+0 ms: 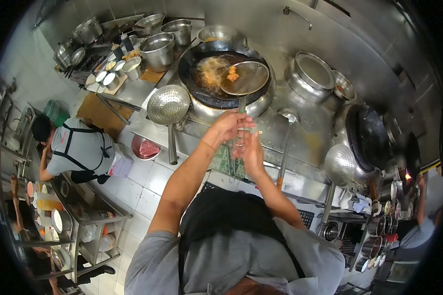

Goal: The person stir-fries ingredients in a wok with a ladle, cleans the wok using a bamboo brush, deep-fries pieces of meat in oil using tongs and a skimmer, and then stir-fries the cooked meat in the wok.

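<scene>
From my end, a small roll of the handle (242,102) could tip the fried piece (232,74) off the strainer (256,81), just beyond the grip, and splash the frothing oil (211,73). The left hand (226,126) curls loosely at the handle's end, though I can't tell whether it closes on it; just beside it, I see the right hand (250,151) open, fingers spread, apparently holding nothing.

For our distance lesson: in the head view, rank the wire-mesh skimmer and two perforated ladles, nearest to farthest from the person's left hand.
1. Wire-mesh skimmer, over the wok.
2. Left perforated ladle, beside the wok.
3. Right perforated ladle, off to the right.
</scene>
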`<control>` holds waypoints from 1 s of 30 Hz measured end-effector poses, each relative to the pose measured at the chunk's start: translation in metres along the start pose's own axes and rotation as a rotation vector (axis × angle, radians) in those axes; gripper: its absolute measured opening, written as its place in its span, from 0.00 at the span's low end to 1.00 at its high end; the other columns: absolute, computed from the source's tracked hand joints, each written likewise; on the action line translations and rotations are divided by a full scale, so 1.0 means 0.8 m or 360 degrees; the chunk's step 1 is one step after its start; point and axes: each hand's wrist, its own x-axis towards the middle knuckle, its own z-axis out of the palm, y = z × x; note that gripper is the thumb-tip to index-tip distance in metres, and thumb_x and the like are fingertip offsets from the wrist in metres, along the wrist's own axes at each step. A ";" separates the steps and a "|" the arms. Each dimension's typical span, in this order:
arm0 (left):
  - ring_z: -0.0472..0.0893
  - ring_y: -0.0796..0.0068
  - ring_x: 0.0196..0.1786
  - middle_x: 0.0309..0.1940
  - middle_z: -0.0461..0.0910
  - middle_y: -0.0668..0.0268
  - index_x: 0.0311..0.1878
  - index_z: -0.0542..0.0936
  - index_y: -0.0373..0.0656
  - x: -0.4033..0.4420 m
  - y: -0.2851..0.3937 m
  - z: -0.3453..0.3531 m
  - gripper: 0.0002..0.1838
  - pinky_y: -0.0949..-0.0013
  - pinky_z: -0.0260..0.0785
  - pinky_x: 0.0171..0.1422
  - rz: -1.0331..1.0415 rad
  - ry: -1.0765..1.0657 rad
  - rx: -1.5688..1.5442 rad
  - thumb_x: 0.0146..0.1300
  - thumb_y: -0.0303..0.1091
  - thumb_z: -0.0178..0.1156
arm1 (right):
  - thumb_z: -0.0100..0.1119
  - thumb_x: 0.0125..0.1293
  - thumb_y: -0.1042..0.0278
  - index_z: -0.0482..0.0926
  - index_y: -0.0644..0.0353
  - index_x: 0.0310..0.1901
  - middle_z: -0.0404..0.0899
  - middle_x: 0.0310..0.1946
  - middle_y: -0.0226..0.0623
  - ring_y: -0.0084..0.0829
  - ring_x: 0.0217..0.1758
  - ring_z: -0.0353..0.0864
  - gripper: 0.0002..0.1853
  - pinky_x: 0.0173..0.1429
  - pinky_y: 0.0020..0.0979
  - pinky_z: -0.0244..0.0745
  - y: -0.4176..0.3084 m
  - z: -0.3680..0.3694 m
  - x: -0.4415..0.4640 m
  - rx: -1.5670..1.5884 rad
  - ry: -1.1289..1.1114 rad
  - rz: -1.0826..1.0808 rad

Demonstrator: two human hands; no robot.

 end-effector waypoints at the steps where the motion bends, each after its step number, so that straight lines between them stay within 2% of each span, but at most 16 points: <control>1: 0.73 0.75 0.23 0.25 0.75 0.70 0.44 0.71 0.44 0.001 -0.002 0.001 0.05 0.68 0.70 0.31 0.0048 0.0079 -0.0314 0.70 0.33 0.51 | 0.48 0.71 0.49 0.71 0.63 0.48 0.76 0.32 0.41 0.38 0.34 0.79 0.22 0.35 0.41 0.76 0.034 -0.029 0.012 0.0020 0.0003 -0.0014; 2: 0.67 0.81 0.20 0.25 0.73 0.70 0.43 0.70 0.44 -0.007 -0.002 0.001 0.02 0.74 0.63 0.22 0.0076 0.0075 -0.0410 0.69 0.28 0.49 | 0.52 0.69 0.49 0.69 0.64 0.50 0.74 0.38 0.47 0.45 0.37 0.79 0.23 0.38 0.44 0.76 0.066 -0.055 0.021 -0.1037 -0.0029 -0.0206; 3: 0.67 0.81 0.20 0.25 0.73 0.70 0.43 0.70 0.44 -0.007 -0.005 -0.010 0.02 0.74 0.63 0.22 0.0048 0.0065 -0.0380 0.69 0.28 0.49 | 0.56 0.66 0.50 0.67 0.65 0.52 0.72 0.44 0.53 0.51 0.40 0.79 0.26 0.40 0.47 0.76 0.087 -0.069 0.017 -0.2095 -0.0041 -0.0372; 4: 0.68 0.80 0.19 0.25 0.71 0.70 0.42 0.68 0.45 -0.005 -0.010 -0.024 0.02 0.73 0.62 0.21 0.0064 0.0000 -0.0433 0.68 0.27 0.49 | 0.56 0.66 0.50 0.67 0.65 0.52 0.72 0.44 0.53 0.51 0.40 0.79 0.26 0.40 0.47 0.76 0.097 -0.066 0.005 -0.2074 -0.0006 -0.0365; 6: 0.69 0.79 0.19 0.24 0.69 0.69 0.40 0.66 0.45 -0.005 -0.015 -0.035 0.02 0.71 0.62 0.19 0.0079 -0.0085 -0.0475 0.68 0.26 0.48 | 0.61 0.61 0.55 0.65 0.67 0.53 0.69 0.48 0.60 0.61 0.43 0.77 0.27 0.46 0.51 0.75 0.111 -0.054 -0.007 -0.2649 -0.0031 -0.0153; 8: 0.61 0.85 0.17 0.23 0.65 0.73 0.43 0.69 0.45 -0.027 -0.017 -0.030 0.02 0.78 0.55 0.17 0.0199 0.0073 -0.0381 0.69 0.28 0.48 | 0.62 0.60 0.56 0.65 0.67 0.52 0.67 0.49 0.62 0.62 0.45 0.76 0.27 0.47 0.51 0.75 0.110 -0.053 -0.003 -0.2628 -0.0066 -0.0103; 11: 0.61 0.86 0.16 0.23 0.66 0.73 0.42 0.68 0.46 -0.064 -0.010 -0.023 0.02 0.78 0.53 0.15 0.0205 0.0150 -0.0393 0.69 0.28 0.47 | 0.61 0.59 0.62 0.63 0.66 0.52 0.67 0.48 0.64 0.62 0.48 0.76 0.25 0.50 0.51 0.74 0.126 -0.071 0.011 -0.2582 -0.0105 -0.0059; 14: 0.61 0.86 0.15 0.23 0.66 0.73 0.43 0.68 0.46 -0.083 -0.013 -0.034 0.02 0.78 0.52 0.14 0.0258 0.0108 -0.0377 0.69 0.28 0.47 | 0.56 0.61 0.66 0.62 0.63 0.51 0.71 0.39 0.56 0.53 0.40 0.79 0.20 0.41 0.47 0.78 0.123 -0.110 0.022 -0.2367 -0.0083 -0.0324; 16: 0.61 0.85 0.15 0.22 0.67 0.72 0.42 0.67 0.45 -0.090 -0.018 -0.042 0.03 0.77 0.53 0.14 0.0259 0.0109 -0.0394 0.68 0.27 0.48 | 0.50 0.64 0.70 0.64 0.62 0.46 0.73 0.31 0.47 0.38 0.28 0.79 0.12 0.29 0.40 0.78 0.040 -0.075 -0.012 -0.0779 0.0149 0.0751; 17: 0.62 0.83 0.14 0.21 0.67 0.71 0.41 0.66 0.45 -0.094 -0.021 -0.045 0.03 0.75 0.53 0.14 0.0238 0.0100 -0.0370 0.66 0.26 0.48 | 0.46 0.66 0.71 0.63 0.60 0.44 0.70 0.25 0.38 0.29 0.19 0.73 0.07 0.20 0.33 0.73 0.023 -0.079 -0.028 -0.0655 0.0144 0.0557; 19: 0.62 0.83 0.14 0.21 0.67 0.71 0.41 0.66 0.45 -0.109 -0.024 -0.039 0.04 0.75 0.53 0.14 0.0260 0.0120 -0.0358 0.66 0.26 0.48 | 0.48 0.68 0.68 0.65 0.55 0.45 0.68 0.20 0.34 0.25 0.18 0.69 0.07 0.18 0.28 0.66 -0.018 -0.093 -0.043 -0.1097 0.0036 0.0321; 20: 0.61 0.83 0.14 0.21 0.67 0.72 0.41 0.66 0.45 -0.115 -0.025 -0.037 0.04 0.75 0.53 0.14 0.0245 0.0128 -0.0292 0.66 0.26 0.49 | 0.51 0.70 0.62 0.66 0.55 0.48 0.69 0.24 0.34 0.27 0.22 0.72 0.11 0.23 0.31 0.69 -0.053 -0.080 -0.050 -0.1496 0.0009 0.0220; 22: 0.60 0.85 0.13 0.21 0.66 0.72 0.43 0.67 0.45 -0.121 -0.029 -0.038 0.05 0.76 0.52 0.12 0.0196 0.0070 -0.0313 0.66 0.26 0.48 | 0.51 0.71 0.56 0.64 0.56 0.54 0.74 0.30 0.41 0.38 0.30 0.78 0.17 0.33 0.39 0.73 -0.076 -0.106 -0.013 -0.2303 -0.0174 -0.0556; 24: 0.60 0.86 0.13 0.21 0.66 0.73 0.46 0.68 0.45 -0.129 -0.032 -0.036 0.06 0.77 0.51 0.11 0.0121 -0.0007 -0.0309 0.67 0.27 0.48 | 0.51 0.70 0.58 0.65 0.58 0.57 0.77 0.41 0.52 0.55 0.46 0.78 0.19 0.47 0.48 0.71 -0.121 -0.054 0.008 -0.2493 -0.0172 -0.0864; 26: 0.59 0.86 0.12 0.21 0.66 0.73 0.48 0.68 0.45 -0.140 -0.029 -0.033 0.08 0.78 0.50 0.10 0.0089 -0.0034 -0.0246 0.67 0.26 0.49 | 0.51 0.69 0.58 0.64 0.61 0.61 0.77 0.48 0.54 0.57 0.47 0.78 0.23 0.47 0.48 0.74 -0.155 -0.016 0.038 -0.3032 -0.0071 -0.0723; 30: 0.59 0.86 0.12 0.21 0.65 0.73 0.50 0.68 0.44 -0.134 -0.034 -0.040 0.09 0.78 0.50 0.10 0.0094 -0.0031 -0.0283 0.67 0.26 0.49 | 0.54 0.64 0.63 0.65 0.66 0.61 0.78 0.45 0.49 0.48 0.37 0.83 0.26 0.38 0.42 0.79 -0.174 -0.006 0.115 -0.3656 -0.0243 -0.1187</control>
